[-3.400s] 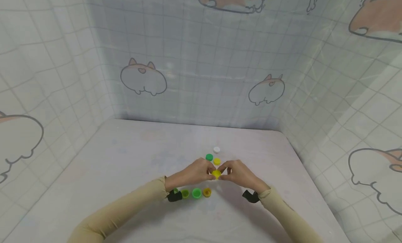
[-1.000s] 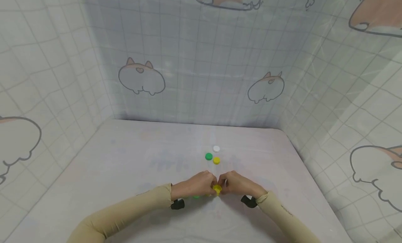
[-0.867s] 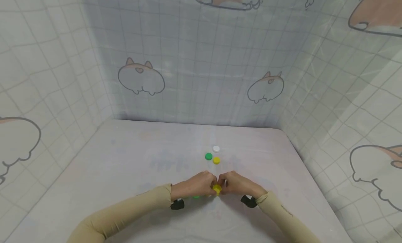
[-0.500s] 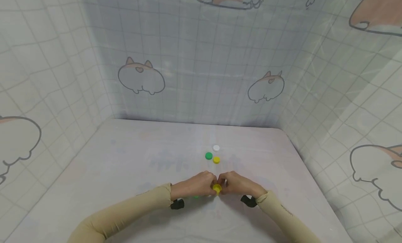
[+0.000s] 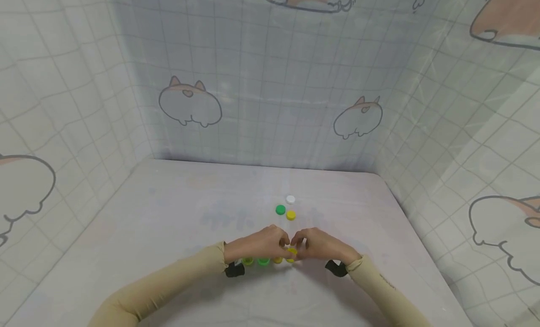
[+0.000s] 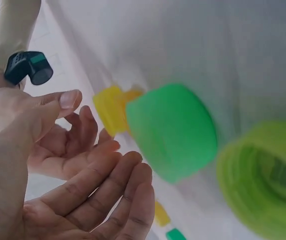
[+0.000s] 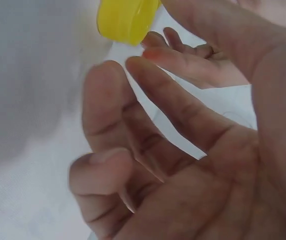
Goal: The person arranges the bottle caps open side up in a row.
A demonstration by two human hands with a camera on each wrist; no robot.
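A yellow bottle cap [image 5: 291, 255] stands at the right end of a row of caps on the table, partly hidden by the hands. My left hand [image 5: 267, 242] hovers beside it, its fingers loosely bent around nothing. Close on the other side is my right hand [image 5: 318, 245], fingers relaxed and parted from the yellow cap [image 7: 125, 20] in the right wrist view. Along the row to the left come an amber cap [image 5: 277, 260], a bright green cap [image 5: 263, 262] and a yellow-green cap [image 5: 247, 261]. The yellow-green cap [image 6: 263, 175] shows its hollow side in the left wrist view.
Farther back on the white table [image 5: 190, 195] lie a dark green cap [image 5: 280, 209], a yellow cap [image 5: 291, 215] and a white cap [image 5: 290, 199]. Grid-patterned curtains [image 5: 270, 106] with dog drawings enclose the table at the back and sides.
Both hands brought the yellow cap nearer the body and down to the right end of the row. Their fingers have now let it go, and the hands have risen slightly from it.
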